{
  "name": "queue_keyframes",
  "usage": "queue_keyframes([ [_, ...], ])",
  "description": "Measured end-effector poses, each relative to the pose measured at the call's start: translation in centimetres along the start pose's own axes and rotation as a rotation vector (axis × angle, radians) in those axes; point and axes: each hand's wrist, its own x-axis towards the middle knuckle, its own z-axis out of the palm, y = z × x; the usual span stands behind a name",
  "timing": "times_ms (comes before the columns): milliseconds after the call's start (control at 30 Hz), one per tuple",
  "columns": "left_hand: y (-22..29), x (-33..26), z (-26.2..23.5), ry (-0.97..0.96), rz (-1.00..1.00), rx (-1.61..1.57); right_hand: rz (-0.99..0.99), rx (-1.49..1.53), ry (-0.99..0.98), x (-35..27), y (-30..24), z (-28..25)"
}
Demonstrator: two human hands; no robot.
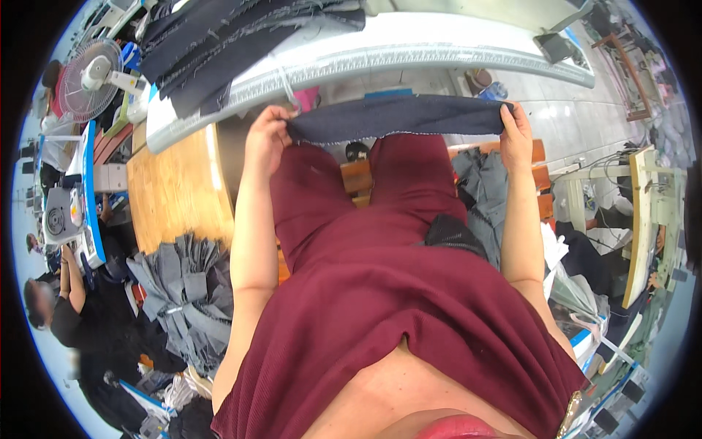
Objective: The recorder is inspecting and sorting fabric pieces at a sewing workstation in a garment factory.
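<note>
Two hands stretch one long strip of dark navy denim cloth [398, 117] between them, and we hold it level above our lap, out in front of the maroon ribbed dress [380, 278]. Our left hand [265, 139] is closed on the strip's near end, fingers curled over the top edge and thumb pinched beneath. Our right hand [516, 135] grips the far end the same way, fingers folded down over the cloth. Between the two hands the strip hangs nearly flat with a slight sag and a soft fold along its length, so we judge it light, limp and easy to crease, with nothing stiff in it. A pale raw edge runs along its lower side, which looks liable to fray if tugged. Holding it by the two ends, as now, seems the surest way to keep it spread; a single grip at the middle would likely let both ends droop.

Just beyond our hands runs the pale grey edge of a long worktable [409, 58], with more dark denim pieces [219, 44] heaped on it above our left hand. Below and outside our left forearm lies a fanned stack of grey cut fabric pieces [183, 293], beside a wooden bench top [175, 190].
</note>
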Motion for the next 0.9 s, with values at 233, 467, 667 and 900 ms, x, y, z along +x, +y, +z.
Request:
queue_keyframes([
  [233, 3.6, 0.3, 7.4, 0.024, 0.302, 0.096, -0.141, -0.210, 0.124, 7.9, -4.3, -1.7],
  [467, 4.8, 10.0, 11.0, 0.054, 0.910, 0.925, -0.403, -1.174, 0.281, 18.0, -3.5, -5.1],
  [667, 4.7, 13.5, 7.5, 0.227, 0.857, 1.801, -0.165, -1.628, 0.190, 20.9, 0.1, -0.2],
  [900, 3.0, 11.5, 17.6, -0.529, 1.047, 1.806, -0.053, -1.357, 0.266, 18.2, -4.7, -3.9],
])
